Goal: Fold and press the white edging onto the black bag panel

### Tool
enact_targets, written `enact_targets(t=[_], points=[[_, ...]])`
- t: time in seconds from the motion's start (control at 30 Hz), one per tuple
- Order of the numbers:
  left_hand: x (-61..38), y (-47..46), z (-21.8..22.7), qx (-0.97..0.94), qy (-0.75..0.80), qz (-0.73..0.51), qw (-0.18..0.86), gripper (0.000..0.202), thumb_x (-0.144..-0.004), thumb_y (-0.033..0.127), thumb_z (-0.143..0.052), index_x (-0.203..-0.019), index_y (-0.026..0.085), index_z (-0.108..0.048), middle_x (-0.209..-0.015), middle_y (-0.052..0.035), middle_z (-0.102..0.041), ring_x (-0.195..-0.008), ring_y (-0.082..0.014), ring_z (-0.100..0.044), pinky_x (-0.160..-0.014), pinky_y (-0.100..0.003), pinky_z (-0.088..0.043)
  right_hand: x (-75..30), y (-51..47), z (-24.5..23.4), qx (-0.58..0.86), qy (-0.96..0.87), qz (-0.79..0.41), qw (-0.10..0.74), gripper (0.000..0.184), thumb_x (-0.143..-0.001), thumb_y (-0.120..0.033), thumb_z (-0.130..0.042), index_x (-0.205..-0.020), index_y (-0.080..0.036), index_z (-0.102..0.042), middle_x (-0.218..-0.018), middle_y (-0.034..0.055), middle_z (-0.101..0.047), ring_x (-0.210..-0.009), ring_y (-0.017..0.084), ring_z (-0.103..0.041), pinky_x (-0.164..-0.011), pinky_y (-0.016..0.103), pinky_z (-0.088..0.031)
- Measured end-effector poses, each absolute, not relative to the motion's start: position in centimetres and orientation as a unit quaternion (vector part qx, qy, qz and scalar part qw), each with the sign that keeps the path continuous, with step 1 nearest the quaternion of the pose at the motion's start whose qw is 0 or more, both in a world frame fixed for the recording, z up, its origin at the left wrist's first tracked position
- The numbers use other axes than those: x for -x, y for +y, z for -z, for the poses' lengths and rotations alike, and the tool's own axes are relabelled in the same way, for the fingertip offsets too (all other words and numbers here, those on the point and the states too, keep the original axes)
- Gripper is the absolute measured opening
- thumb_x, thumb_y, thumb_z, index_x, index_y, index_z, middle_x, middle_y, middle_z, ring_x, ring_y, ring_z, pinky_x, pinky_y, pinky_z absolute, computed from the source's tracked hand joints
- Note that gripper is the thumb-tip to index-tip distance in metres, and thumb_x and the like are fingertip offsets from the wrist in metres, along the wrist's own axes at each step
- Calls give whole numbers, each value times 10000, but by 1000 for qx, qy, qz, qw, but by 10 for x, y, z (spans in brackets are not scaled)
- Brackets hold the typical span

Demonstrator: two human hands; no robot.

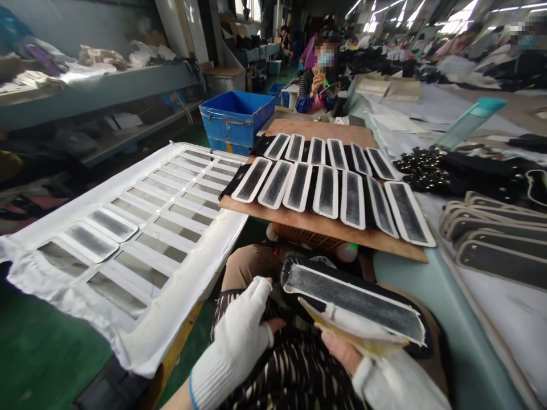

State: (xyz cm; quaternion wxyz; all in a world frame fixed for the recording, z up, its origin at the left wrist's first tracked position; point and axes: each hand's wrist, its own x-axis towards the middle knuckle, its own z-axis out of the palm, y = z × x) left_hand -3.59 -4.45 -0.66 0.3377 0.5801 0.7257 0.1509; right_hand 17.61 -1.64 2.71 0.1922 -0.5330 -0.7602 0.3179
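Observation:
My left hand [245, 333], in a white fingerless glove, rests on my lap with its fingers curled under, just left of a long black strip piece with a white-edged grey centre [359, 302]. My right hand [342, 350], also gloved at the wrist, pinches a yellowish glue-smeared brush or spatula [354, 330] that lies across the near edge of that strip. The strip rests on my lap below a wooden board [325, 228].
The wooden board carries two rows of similar white-rimmed strips [327, 191]. A white sheet with rectangular cut-outs [128, 239] lies at left. Blue crate [237, 117] behind. More dark strips [499, 250] on the table at right. A person sits far back [318, 85].

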Motion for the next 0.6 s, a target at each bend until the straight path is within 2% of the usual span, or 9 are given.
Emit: enact_targets(t=[0.1,0.2,0.33,0.5,0.6], points=[[20,-20,24,-587,695,-220,353,545,-736,220,-785,-1242,236,-584,-1301,-52,-634,-1181,-235,-611,-1054,-304,-452,-197,7,-53,563,-776,-261,114,213,-910,-416,-524,-843,-299,-689,-893,4,-736,-837,205,-694,-684,274,-533],[11,-1,34,-585,679,-238,374,498,-700,167,-755,-1178,207,-621,-1178,-43,-696,-1093,-222,-654,-1030,-297,-464,-201,27,-68,560,-799,-216,32,97,-855,-388,-604,-804,-324,-656,-829,-40,-713,-752,196,-667,-581,287,-431],[10,10,39,-594,674,-234,371,366,-708,108,-644,-1043,249,-691,-1071,-1,-739,-1004,-193,-683,-918,-251,-495,-190,43,-66,508,-841,-184,-30,80,-889,-344,-577,-856,-342,-650,-839,-64,-707,-782,194,-671,-646,311,-399],[8,16,46,-582,696,-203,369,365,-713,85,-588,-1012,236,-731,-1094,-19,-752,-991,-195,-687,-869,-253,-495,-175,57,-59,480,-861,-155,-66,85,-882,-337,-596,-897,-301,-671,-858,-12,-728,-859,242,-690,-710,334,-410],[6,19,46,-565,716,-178,370,261,-757,128,-583,-944,211,-746,-1003,-35,-768,-915,-196,-698,-804,-255,-499,-168,63,-59,469,-863,-168,-87,124,-892,-331,-587,-911,-283,-699,-889,13,-742,-858,230,-694,-739,328,-422]])
